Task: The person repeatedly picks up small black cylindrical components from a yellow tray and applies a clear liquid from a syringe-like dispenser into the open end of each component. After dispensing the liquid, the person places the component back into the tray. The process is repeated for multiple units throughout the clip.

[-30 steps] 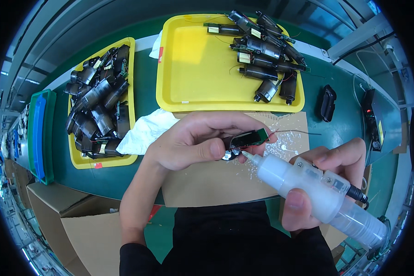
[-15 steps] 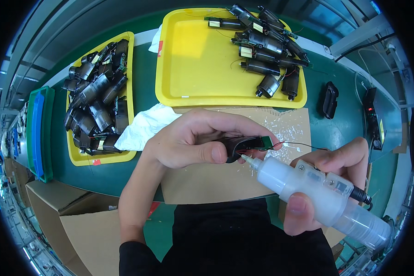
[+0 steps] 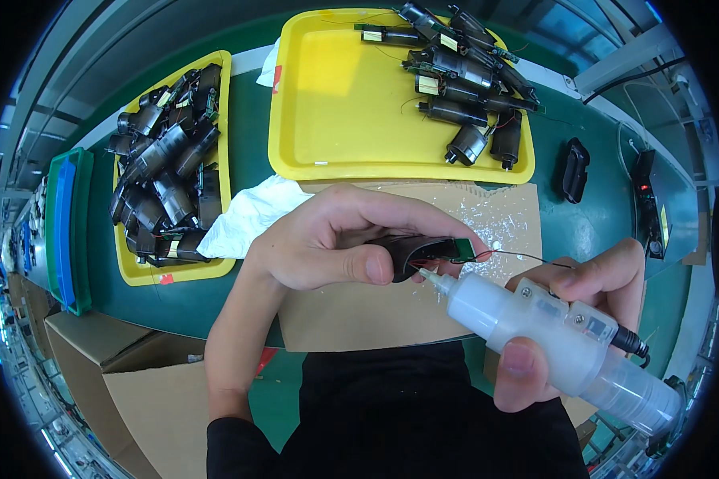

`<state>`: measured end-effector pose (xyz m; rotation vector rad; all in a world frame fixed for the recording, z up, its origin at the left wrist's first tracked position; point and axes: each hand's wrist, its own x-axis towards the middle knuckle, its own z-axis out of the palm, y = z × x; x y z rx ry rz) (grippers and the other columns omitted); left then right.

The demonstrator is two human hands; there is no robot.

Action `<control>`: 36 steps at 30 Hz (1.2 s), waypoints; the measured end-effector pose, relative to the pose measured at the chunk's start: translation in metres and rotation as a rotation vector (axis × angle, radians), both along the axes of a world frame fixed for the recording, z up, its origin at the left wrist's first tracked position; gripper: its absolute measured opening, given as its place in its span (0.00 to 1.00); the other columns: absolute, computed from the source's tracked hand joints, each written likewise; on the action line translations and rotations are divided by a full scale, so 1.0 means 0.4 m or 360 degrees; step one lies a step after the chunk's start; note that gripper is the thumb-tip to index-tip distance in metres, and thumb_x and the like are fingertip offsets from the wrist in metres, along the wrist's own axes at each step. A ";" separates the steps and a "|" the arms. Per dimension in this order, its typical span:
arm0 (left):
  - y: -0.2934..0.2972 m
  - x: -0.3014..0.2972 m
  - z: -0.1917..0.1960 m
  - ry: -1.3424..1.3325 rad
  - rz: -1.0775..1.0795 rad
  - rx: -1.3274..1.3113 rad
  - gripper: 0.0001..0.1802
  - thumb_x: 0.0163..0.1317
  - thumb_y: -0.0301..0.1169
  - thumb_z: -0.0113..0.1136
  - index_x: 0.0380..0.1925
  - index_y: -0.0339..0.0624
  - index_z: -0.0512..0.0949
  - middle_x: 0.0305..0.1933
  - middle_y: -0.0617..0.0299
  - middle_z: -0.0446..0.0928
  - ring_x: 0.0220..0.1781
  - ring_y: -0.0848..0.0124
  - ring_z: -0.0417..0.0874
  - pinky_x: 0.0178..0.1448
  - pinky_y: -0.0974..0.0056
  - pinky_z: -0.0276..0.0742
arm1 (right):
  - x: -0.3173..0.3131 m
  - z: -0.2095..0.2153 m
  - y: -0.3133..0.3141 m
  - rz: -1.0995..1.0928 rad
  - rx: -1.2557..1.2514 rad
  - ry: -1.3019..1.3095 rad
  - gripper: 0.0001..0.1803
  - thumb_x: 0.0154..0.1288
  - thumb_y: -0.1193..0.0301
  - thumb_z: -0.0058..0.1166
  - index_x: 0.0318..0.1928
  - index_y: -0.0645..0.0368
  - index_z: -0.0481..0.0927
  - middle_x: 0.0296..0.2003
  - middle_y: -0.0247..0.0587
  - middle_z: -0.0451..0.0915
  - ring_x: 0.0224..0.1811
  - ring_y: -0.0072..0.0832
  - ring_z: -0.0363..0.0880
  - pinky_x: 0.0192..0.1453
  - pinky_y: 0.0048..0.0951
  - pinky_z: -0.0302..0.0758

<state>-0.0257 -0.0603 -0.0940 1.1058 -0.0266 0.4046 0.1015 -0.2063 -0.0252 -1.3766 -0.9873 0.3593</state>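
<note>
My left hand [image 3: 327, 247] is closed round a dark, hollow plastic housing [image 3: 403, 254], thumb along its near side. A small green circuit board [image 3: 462, 249] stands at the housing's right end, and thin red and dark wires [image 3: 527, 255] trail from it to the right. In my right hand [image 3: 591, 295] is a translucent white glue dispenser [image 3: 535, 323], shaped like a thick syringe with a clear rear barrel. Its narrow nozzle [image 3: 431, 276] points up and left, with the tip at the housing's open end. Whether the tip touches the wires, I cannot tell.
Beneath my hands lies a cardboard sheet [image 3: 359, 319] spotted with whitish residue. Dark cylindrical assemblies fill a yellow tray [image 3: 225, 160] on the left; several more lie in a larger yellow tray [image 3: 327, 172] behind. A white cloth [image 3: 252, 214], a black case part [image 3: 574, 171] and a cardboard box [image 3: 160, 407] are nearby.
The trays and cardboard sit very slightly higher in the picture. Both hands keep nearly the same pose, with the nozzle still at the housing's opening.
</note>
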 end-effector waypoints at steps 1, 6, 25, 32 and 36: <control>0.000 -0.001 0.001 0.0004 0.0007 -0.0003 0.42 0.50 0.56 0.61 0.45 0.19 0.73 0.40 0.43 0.77 0.37 0.63 0.79 0.43 0.62 0.75 | -0.001 0.000 0.000 -0.0004 0.0005 0.0000 0.32 0.40 0.61 0.68 0.32 0.68 0.59 0.21 0.33 0.64 0.15 0.12 0.63 0.21 0.10 0.63; 0.001 0.009 0.003 0.0004 -0.0053 -0.0001 0.42 0.50 0.56 0.60 0.44 0.19 0.73 0.40 0.43 0.77 0.37 0.63 0.79 0.43 0.63 0.75 | 0.000 0.001 -0.005 -0.0008 0.0027 0.0004 0.32 0.40 0.62 0.68 0.32 0.67 0.58 0.20 0.32 0.65 0.15 0.11 0.63 0.22 0.10 0.63; -0.004 0.000 0.003 0.0008 -0.0017 -0.0007 0.42 0.50 0.56 0.61 0.44 0.19 0.73 0.39 0.43 0.77 0.36 0.65 0.79 0.41 0.64 0.75 | 0.002 -0.001 -0.005 0.0084 0.0048 -0.0032 0.32 0.41 0.62 0.68 0.33 0.66 0.57 0.19 0.33 0.66 0.15 0.12 0.62 0.21 0.11 0.61; -0.009 -0.002 0.001 -0.0057 -0.0029 -0.0090 0.41 0.51 0.54 0.61 0.44 0.18 0.73 0.38 0.42 0.77 0.35 0.64 0.78 0.40 0.63 0.75 | 0.004 -0.003 -0.005 0.0102 0.0053 -0.0046 0.33 0.41 0.62 0.68 0.34 0.66 0.56 0.19 0.34 0.66 0.15 0.13 0.62 0.21 0.11 0.61; -0.004 0.006 0.006 -0.0092 -0.0106 -0.0089 0.41 0.51 0.53 0.62 0.44 0.18 0.73 0.39 0.42 0.77 0.36 0.63 0.78 0.40 0.63 0.75 | 0.005 0.003 -0.011 0.0091 0.0044 -0.0060 0.33 0.41 0.62 0.67 0.34 0.65 0.56 0.19 0.34 0.66 0.15 0.13 0.62 0.21 0.11 0.60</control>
